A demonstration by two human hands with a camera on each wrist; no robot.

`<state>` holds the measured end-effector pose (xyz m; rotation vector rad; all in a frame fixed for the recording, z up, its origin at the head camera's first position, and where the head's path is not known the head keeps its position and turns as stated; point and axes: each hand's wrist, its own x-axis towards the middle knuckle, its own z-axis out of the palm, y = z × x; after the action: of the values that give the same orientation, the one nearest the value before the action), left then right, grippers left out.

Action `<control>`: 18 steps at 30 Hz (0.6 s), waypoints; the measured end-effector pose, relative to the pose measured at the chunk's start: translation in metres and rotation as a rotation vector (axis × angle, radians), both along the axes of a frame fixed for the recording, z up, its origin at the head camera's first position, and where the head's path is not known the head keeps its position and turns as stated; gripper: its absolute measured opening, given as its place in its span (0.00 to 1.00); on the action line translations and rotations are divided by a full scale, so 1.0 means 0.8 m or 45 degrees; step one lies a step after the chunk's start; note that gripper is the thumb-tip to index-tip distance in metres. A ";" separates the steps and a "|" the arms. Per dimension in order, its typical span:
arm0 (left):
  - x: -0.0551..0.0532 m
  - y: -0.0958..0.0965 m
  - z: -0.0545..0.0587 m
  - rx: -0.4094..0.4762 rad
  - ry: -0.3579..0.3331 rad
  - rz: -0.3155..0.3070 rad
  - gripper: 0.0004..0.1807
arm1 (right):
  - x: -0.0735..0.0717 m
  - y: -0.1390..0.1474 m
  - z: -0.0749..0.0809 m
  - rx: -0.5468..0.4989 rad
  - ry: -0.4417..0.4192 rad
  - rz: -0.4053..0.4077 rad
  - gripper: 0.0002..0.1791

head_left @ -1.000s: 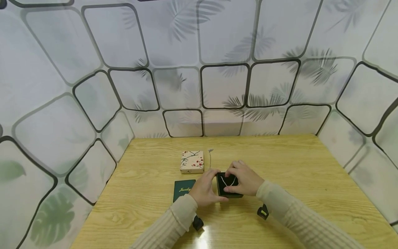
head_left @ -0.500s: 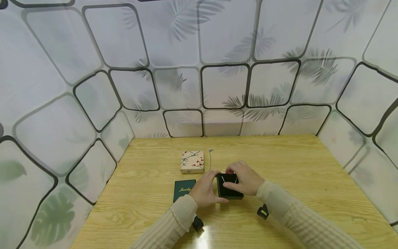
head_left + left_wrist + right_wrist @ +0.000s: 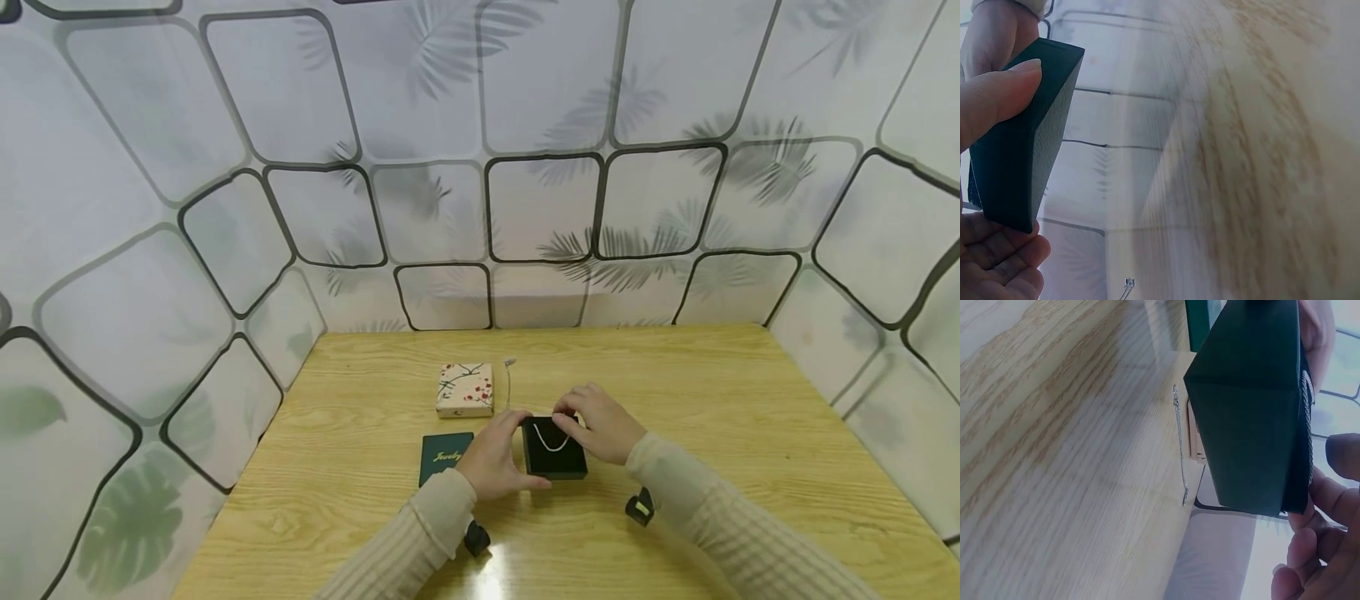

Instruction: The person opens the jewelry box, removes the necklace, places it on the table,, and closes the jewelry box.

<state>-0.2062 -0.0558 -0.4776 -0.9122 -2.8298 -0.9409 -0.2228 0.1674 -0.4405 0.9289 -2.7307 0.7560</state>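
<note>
A dark green jewelry box (image 3: 555,468) with a black insert is tilted up off the table in the left wrist view. Across the insert hangs a silver chain (image 3: 553,450) in a curve, its ends toward the far edge. My left hand (image 3: 501,457) grips the box from the left, thumb on the near side and fingers at the far side. At the far right corner is my right hand (image 3: 600,425), fingertips by the box edge and the chain's end. The right wrist view shows the right thumb (image 3: 1342,456) apart from the bent fingers.
A green lid (image 3: 442,454) lettered "Jewelry" lies left of the left hand, partly covered by it. Behind it stands a cream floral-patterned box (image 3: 465,392). Beside that, a thin silver chain (image 3: 507,385) lies stretched out on the wooden table (image 3: 360,433).
My right hand has drawn back to the right, its thumb leaving the middle of the insert, so more of the chain shows. The left hand keeps its grip on the jewelry box.
</note>
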 end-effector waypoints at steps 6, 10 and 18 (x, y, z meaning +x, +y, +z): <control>-0.001 0.000 0.000 0.003 0.010 -0.004 0.51 | -0.001 0.002 0.000 0.005 0.002 0.023 0.05; -0.001 -0.001 -0.001 0.005 0.017 -0.008 0.52 | -0.001 0.002 0.002 -0.028 -0.025 0.037 0.04; -0.001 -0.001 -0.004 0.028 0.011 -0.016 0.52 | -0.001 0.004 0.003 -0.066 -0.099 0.068 0.06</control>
<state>-0.2072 -0.0568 -0.4807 -0.9310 -2.8039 -0.9650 -0.2236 0.1706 -0.4377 0.9846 -2.7482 0.8858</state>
